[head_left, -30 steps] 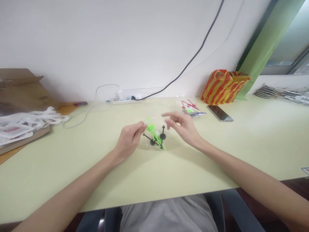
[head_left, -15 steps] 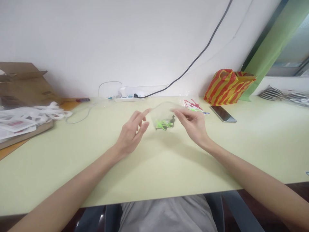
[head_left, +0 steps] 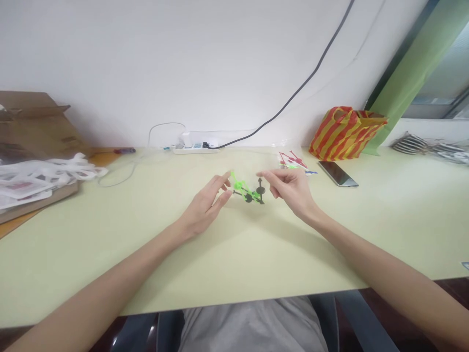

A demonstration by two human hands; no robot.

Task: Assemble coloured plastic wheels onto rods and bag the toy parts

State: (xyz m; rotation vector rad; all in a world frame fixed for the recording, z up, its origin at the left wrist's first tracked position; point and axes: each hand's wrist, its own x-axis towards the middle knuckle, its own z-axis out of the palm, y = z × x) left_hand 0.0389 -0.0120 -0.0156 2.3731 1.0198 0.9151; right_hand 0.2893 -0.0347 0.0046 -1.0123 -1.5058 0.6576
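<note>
Between my hands, just above the table, hang thin bright green and black plastic parts (head_left: pixel 247 191) in what looks like a clear plastic bag, its film hard to see. My left hand (head_left: pixel 203 205) is at the left side of the parts, fingertips and thumb close together at the faint bag's edge. Opposite it, my right hand (head_left: pixel 291 190) pinches with thumb and index finger near the bag's upper right, beside an upright black part (head_left: pixel 260 189) with a round disc and a pointed tip.
Behind my right hand lies a clear bag with red parts (head_left: pixel 293 159). A phone (head_left: pixel 337 173) and a red-yellow striped bag (head_left: pixel 342 134) are to the right. A power strip (head_left: pixel 196 148) sits against the wall. At left are a cardboard box (head_left: pixel 40 124), white straps (head_left: pixel 54 171) and a screwdriver (head_left: pixel 124 151).
The green and black parts have shifted and tilted between my hands, with a green piece now up by my left fingertips. My left hand moved slightly right; the right barely moved.
</note>
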